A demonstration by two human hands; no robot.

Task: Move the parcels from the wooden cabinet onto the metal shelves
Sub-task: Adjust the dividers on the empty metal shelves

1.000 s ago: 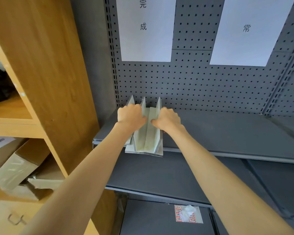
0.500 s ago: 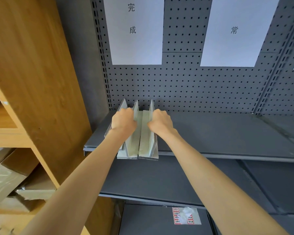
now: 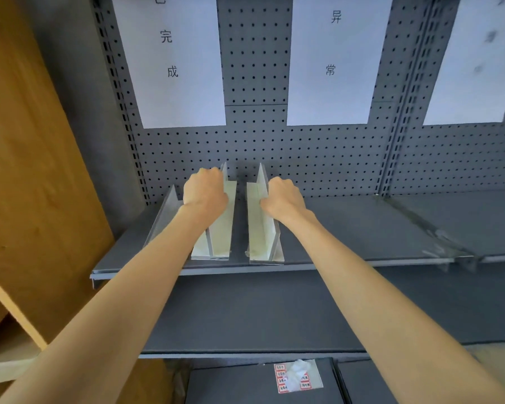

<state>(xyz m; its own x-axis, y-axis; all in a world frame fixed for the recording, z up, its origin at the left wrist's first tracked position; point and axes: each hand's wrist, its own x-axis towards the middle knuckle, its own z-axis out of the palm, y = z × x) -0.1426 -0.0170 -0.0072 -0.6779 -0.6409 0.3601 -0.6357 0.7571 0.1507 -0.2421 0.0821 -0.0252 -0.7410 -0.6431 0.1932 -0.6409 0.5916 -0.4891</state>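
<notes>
On the upper metal shelf (image 3: 362,228) stand three pale L-shaped dividers. My left hand (image 3: 204,193) grips the upright of the middle divider (image 3: 220,231). My right hand (image 3: 283,199) grips the upright of the right divider (image 3: 258,228). A dark gap of bare shelf lies between these two. The left divider (image 3: 162,217) stands untouched, partly behind my left forearm. The wooden cabinet (image 3: 35,170) fills the left side. Only a pale parcel edge (image 3: 3,371) shows in its lower compartment.
White paper signs (image 3: 175,59) (image 3: 333,59) hang on the pegboard back wall. A second metal shelf (image 3: 245,310) lies below the first. Under it sits a dark box (image 3: 231,386) with a red-and-white label (image 3: 296,376). The upper shelf continues to the right.
The middle and right dividers stood pressed together; my hands have pulled them apart, leaving a gap. The view has shifted right, so less of the cabinet shows.
</notes>
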